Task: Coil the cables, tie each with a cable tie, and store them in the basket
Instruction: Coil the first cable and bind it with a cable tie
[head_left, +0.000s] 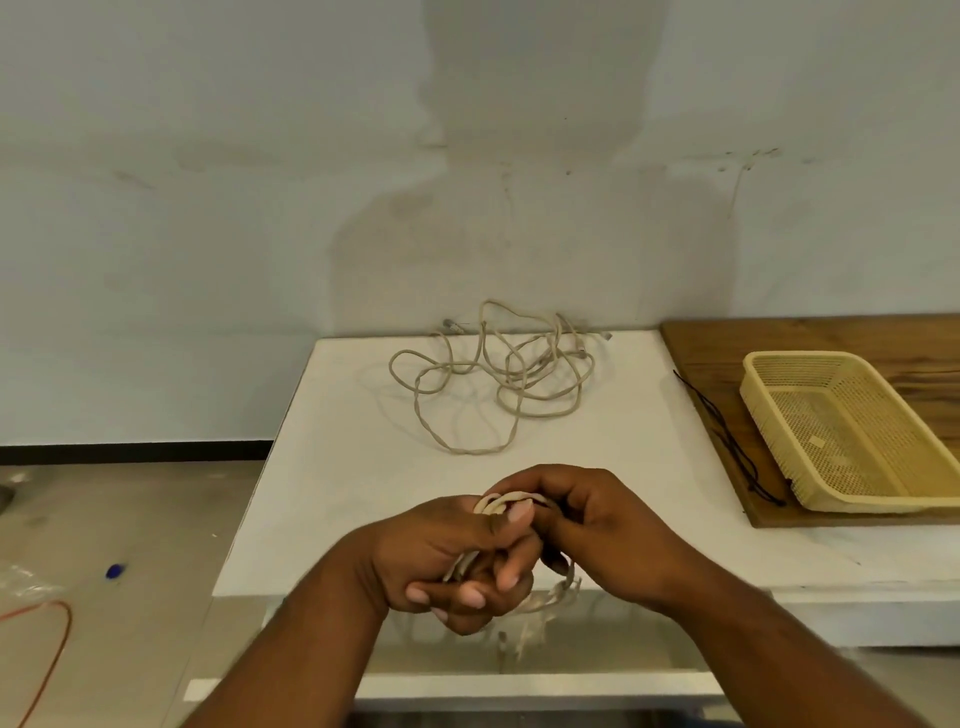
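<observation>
The left hand (447, 561) is curled round a coiled beige cable (500, 502) above the white table's (337, 467) near edge, and the right hand (597, 525) grips the same coil from the other side. A loose cable (488, 374) lies tangled at the far edge. Farther right, black ties (727, 441) lie just beside the yellow basket (763, 426) on a wooden board (691, 353).

We hold a beige coiled cable (503, 502) over the near edge of the white table (337, 467). Our left hand (452, 551) grips the coil, fingers curled round it, and our right hand (597, 525) pinches its top. A loose cable (493, 374) lies tangled at the far side. To the right, a yellow basket (810, 358) sits on a wooden board (701, 353), with thin black ties (726, 441) just left of it.
</observation>
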